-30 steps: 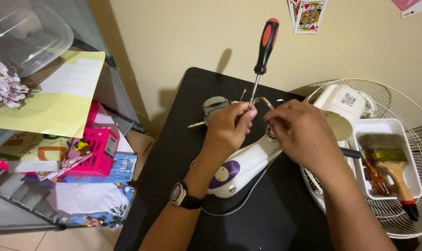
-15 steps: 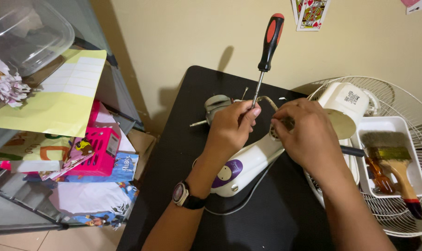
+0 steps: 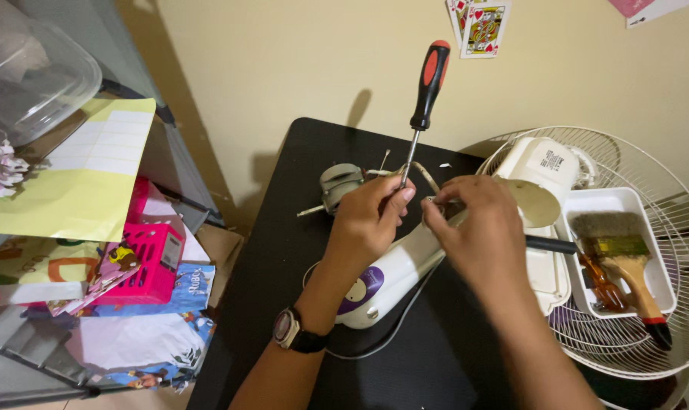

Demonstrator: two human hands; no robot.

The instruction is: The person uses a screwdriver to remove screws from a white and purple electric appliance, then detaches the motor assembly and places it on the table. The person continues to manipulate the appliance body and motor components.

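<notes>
The left hand [image 3: 371, 220] pinches the thin metal shaft of a screwdriver [image 3: 424, 99], fingers closed narrowly around it just above the tip, so the red and black handle stands nearly upright above the knuckles. Compared with a second ago the handle has tipped a little more upright and the hand has slid slightly toward the right hand, which suggests the tip is being lined up rather than turned hard. The right hand [image 3: 477, 231] is curled just beside it, fingertips closed on a small part I cannot make out. Under both hands lies the white and purple fan base [image 3: 382, 285] on the black surface [image 3: 306, 175]. Beyond the left hand sits a small grey motor [image 3: 338, 182]. To the right of the right hand lie a wire fan guard [image 3: 648, 334] and a white tray [image 3: 648, 228] with a paintbrush [image 3: 625, 254].
</notes>
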